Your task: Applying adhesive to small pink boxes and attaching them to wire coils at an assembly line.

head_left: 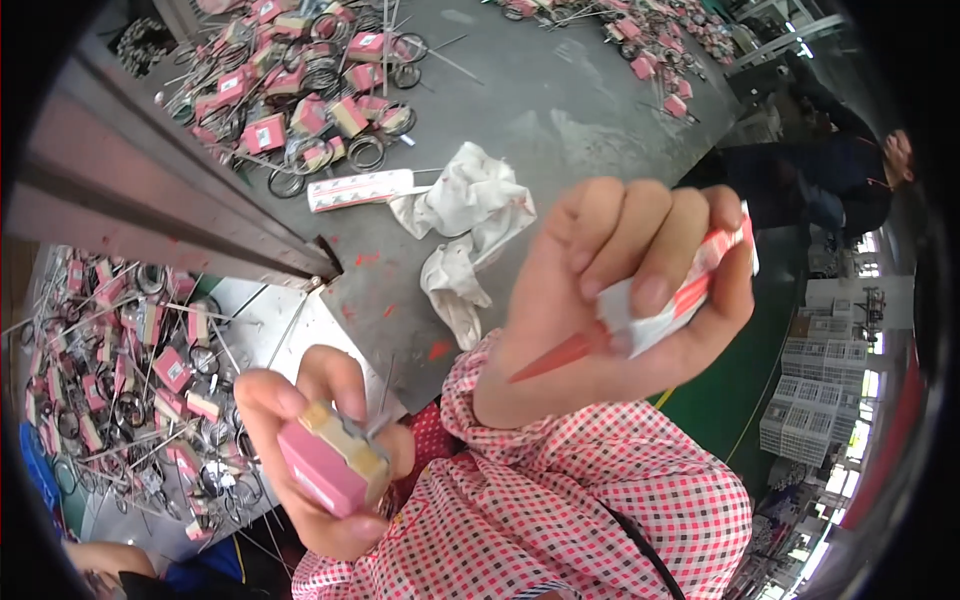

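Observation:
My left hand (300, 480) is closed around a small pink-and-tan block (330, 465), which has a metal edge and a thin grey rod on its far side. Raised to the right, my right hand (610, 300) is curled with its fingers pinching a folded red-and-white label sheet (690, 285). A pointed red end of the sheet hangs toward my wrist. The two hands are apart. In front of them on the grey tabletop (530, 110) lie a crumpled white cloth (470, 200) and a white strip of printed labels (360, 190).
Similar pink-and-tan parts with coiled wires and rods form a far-left pile (300, 90), a near-left pile (130, 390) and a far-right pile (650, 45). A metal post (180, 190) rises at left. A person in dark clothes (810, 180) is at right; another's arm (110, 558) shows lower left.

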A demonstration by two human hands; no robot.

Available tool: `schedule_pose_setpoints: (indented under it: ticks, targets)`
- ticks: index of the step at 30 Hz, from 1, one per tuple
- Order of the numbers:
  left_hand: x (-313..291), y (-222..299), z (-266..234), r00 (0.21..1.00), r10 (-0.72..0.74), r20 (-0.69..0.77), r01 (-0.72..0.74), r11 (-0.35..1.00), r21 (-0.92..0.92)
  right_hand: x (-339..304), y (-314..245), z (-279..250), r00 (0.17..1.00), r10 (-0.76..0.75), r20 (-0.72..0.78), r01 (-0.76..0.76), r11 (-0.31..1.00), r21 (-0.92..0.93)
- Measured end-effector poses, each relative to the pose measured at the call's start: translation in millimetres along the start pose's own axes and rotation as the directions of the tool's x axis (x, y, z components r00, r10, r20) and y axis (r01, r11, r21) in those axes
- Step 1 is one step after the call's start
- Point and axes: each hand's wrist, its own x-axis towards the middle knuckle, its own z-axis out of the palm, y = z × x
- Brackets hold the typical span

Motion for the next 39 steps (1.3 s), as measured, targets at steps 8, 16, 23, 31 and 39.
schedule_pose_setpoints:
  ticks: [8, 16, 23, 31, 39]
  targets:
    - [16, -31, -11, 0.973, -0.168, 0.157, 0.208, 0.934, -0.29, -5, 2, 1, 0.991, 0.12, 0.062, -0.12, 0.993, -0.003]
    - [22, -57, -22, 0.98, -0.05, 0.19, 0.137, 0.865, -0.483, -13, 10, -7, 0.936, 0.192, 0.296, -0.156, 0.978, -0.14]
    - [18, -58, -28, 0.981, -0.144, 0.13, 0.183, 0.909, -0.375, -17, 9, -1, 0.902, 0.25, 0.353, -0.199, 0.964, -0.175]
    - [14, -57, -28, 0.984, -0.147, 0.096, 0.172, 0.917, -0.359, -10, 10, 4, 0.787, 0.347, 0.511, -0.156, 0.912, -0.378]
    - [15, -50, -19, 0.984, -0.166, 0.063, 0.177, 0.889, -0.423, -12, 11, 6, 0.788, 0.364, 0.497, -0.158, 0.899, -0.407]
